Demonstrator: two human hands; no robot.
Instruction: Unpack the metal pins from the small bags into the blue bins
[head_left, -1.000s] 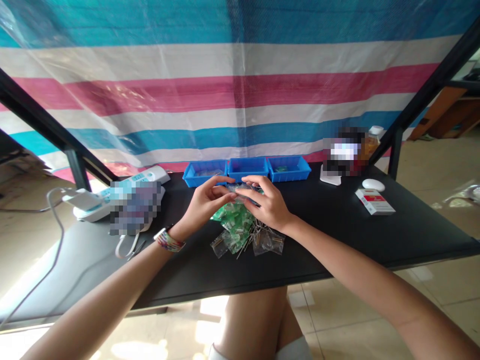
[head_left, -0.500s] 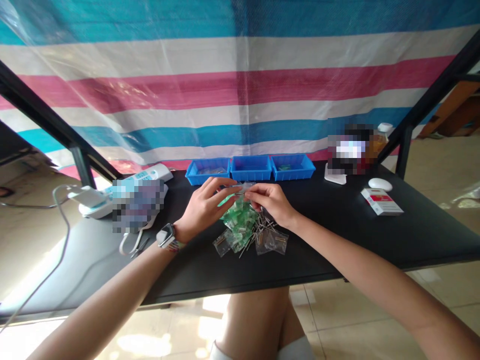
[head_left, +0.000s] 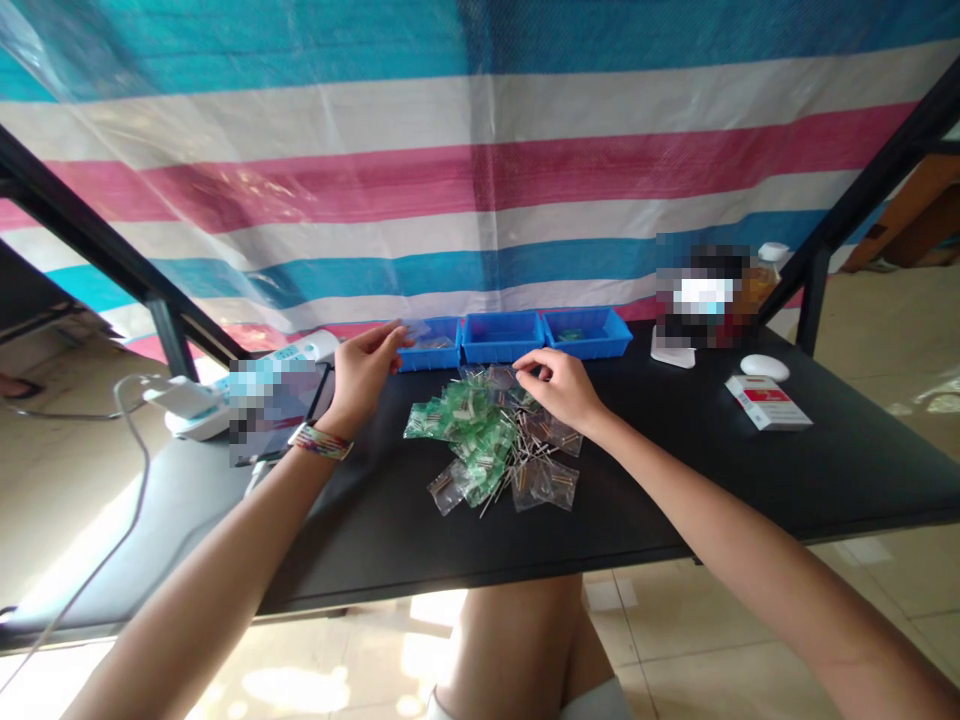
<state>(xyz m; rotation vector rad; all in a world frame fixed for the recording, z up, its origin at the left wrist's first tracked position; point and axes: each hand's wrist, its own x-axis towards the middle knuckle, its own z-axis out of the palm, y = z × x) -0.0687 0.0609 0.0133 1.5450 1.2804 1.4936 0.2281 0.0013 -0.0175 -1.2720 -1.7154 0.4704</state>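
Observation:
My left hand [head_left: 367,370] is at the left blue tray [head_left: 442,355], its fingertips pinching a small clear bag [head_left: 415,329] over the tray's near left corner. My right hand [head_left: 556,385] hovers at the upper right of the pile, fingers curled, thumb and forefinger slightly apart with nothing seen between them. Below and between the hands lies a heap of green bags [head_left: 472,430], with loose metal pins [head_left: 529,445] and clear bags [head_left: 546,484] holding brass-coloured pieces at its right and front.
The middle blue tray [head_left: 502,337] and right blue tray [head_left: 586,333] stand beside the left one. A power strip [head_left: 300,352] with cables lies left. A small box [head_left: 768,403], white mouse [head_left: 764,368] and bottle [head_left: 770,265] are at right.
My left hand has moved left and away from my right hand, carrying the clear bag to the left tray. My right hand has shifted slightly right, its fingers parting.

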